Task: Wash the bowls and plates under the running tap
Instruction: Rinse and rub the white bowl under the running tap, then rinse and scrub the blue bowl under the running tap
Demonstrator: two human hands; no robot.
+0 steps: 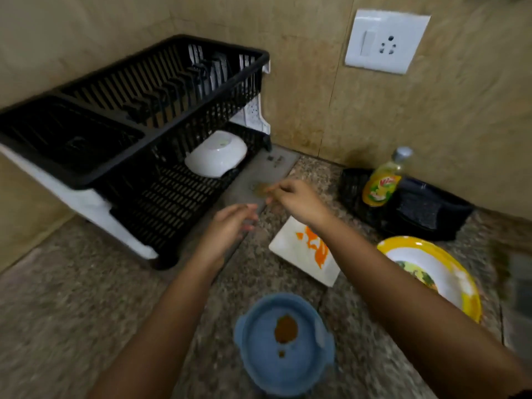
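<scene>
A white bowl (216, 153) lies upside down on the lower tier of the black dish rack (161, 90). On the speckled tabletop (72, 312) a white square plate (302, 254) smeared with orange lies flat, partly under an arm. Just right of it sits a round yellow-rimmed plate (431, 272) with green and yellow residue. Nearest the camera stands a blue bowl (283, 345), upright, holding brown stains

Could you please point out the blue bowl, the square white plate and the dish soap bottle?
Blue round plastic bowl (283, 367): head view, inner floor.
Square white plate (290, 243): head view, bare white surface.
Yellow dish soap bottle (381, 187): head view, label.
</scene>
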